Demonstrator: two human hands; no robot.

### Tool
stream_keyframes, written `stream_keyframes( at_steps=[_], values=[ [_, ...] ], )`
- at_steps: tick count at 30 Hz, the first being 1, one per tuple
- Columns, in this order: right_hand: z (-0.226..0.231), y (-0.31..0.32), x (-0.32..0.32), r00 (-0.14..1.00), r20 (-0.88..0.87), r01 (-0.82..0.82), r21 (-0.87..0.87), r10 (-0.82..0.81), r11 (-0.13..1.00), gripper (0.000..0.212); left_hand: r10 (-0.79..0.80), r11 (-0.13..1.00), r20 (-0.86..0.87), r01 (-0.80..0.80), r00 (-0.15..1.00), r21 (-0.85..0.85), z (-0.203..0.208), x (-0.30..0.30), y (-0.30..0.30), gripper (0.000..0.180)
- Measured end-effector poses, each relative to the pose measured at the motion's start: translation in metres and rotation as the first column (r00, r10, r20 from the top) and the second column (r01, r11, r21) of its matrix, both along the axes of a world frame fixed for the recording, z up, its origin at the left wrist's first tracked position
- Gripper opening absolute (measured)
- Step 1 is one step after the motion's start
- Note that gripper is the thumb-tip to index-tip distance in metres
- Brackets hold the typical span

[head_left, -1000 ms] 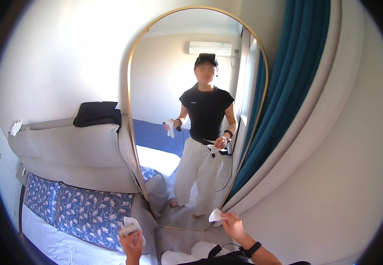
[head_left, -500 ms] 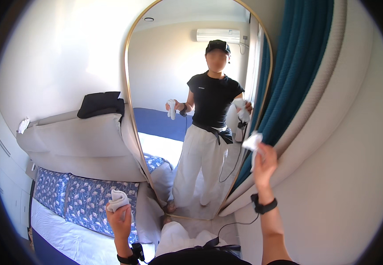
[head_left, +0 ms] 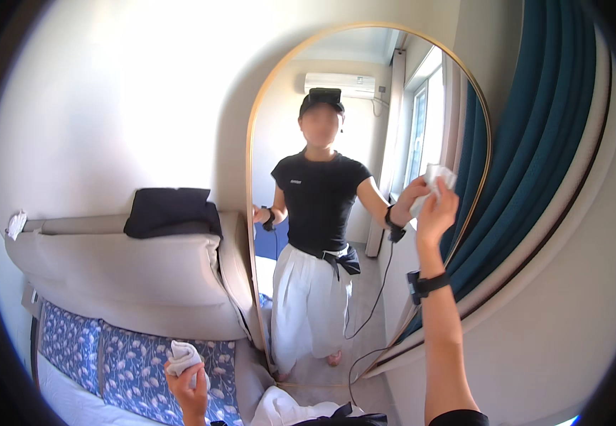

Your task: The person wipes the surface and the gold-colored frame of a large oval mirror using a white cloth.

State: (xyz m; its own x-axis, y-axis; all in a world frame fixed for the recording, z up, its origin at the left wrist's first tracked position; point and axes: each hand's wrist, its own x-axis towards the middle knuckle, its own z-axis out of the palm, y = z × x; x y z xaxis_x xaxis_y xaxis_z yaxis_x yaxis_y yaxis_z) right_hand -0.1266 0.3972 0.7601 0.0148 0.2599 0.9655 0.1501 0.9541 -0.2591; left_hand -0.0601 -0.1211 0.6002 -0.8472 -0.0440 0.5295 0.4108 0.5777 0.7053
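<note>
A tall arched mirror [head_left: 272,142] with a thin gold frame stands before me, reflecting me in a black top and white trousers. My right hand [head_left: 437,220] is raised to the mirror's right part, its fingers closed on a white cloth [head_left: 439,175]. That cloth is at or very close to the glass, beside the reflected hand. Low at the left, my left hand [head_left: 188,394] grips a folded white cloth [head_left: 182,355], away from the mirror and above the bed. Both wrists wear black bands; the left one barely shows at the lower edge.
Left of the mirror is a bed with a padded beige headboard [head_left: 159,273] and blue floral pillows [head_left: 144,366]. A black cloth item [head_left: 171,213] and a small white crumpled thing [head_left: 17,224] rest on the headboard. Teal curtains [head_left: 535,177] hang at right. A black cable [head_left: 352,376] trails below my right arm.
My right hand has moved up with its cloth, toward the mirror's glass. My left hand is lower in view, still holding its cloth. The view has shifted, with the mirror farther right and lower.
</note>
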Motion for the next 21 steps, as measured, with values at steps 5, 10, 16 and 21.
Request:
stream_keyframes(
  at_steps=[5, 10, 16, 21],
  values=[
    [-0.016, -0.090, -0.063, 0.975, 0.032, -0.218, 0.011, 0.218, 0.976, 0.039, -0.082, 0.985, 0.099, 0.096, 0.992, -0.142, 0.000, -0.036, -0.019, 0.018],
    [-0.027, -0.166, -0.104, 0.810, 0.499, -0.538, 0.422, 0.308, 0.730, 0.038, -0.267, 0.951, -0.017, 0.261, 0.964, -0.169, 0.004, -0.062, 0.001, 0.014],
    [0.050, -0.140, -0.126, 0.899, 0.365, -0.422, 0.566, 0.244, 0.709, 0.040, -0.387, 0.922, -0.066, 0.383, 0.920, -0.063, 0.013, -0.064, 0.040, 0.014],
    [0.091, -0.029, -0.084, 0.993, -0.033, -0.101, 0.251, 0.113, 0.963, 0.034, -0.379, 0.925, -0.071, 0.375, 0.923, -0.060, 0.013, -0.051, 0.054, 0.014]
  ],
)
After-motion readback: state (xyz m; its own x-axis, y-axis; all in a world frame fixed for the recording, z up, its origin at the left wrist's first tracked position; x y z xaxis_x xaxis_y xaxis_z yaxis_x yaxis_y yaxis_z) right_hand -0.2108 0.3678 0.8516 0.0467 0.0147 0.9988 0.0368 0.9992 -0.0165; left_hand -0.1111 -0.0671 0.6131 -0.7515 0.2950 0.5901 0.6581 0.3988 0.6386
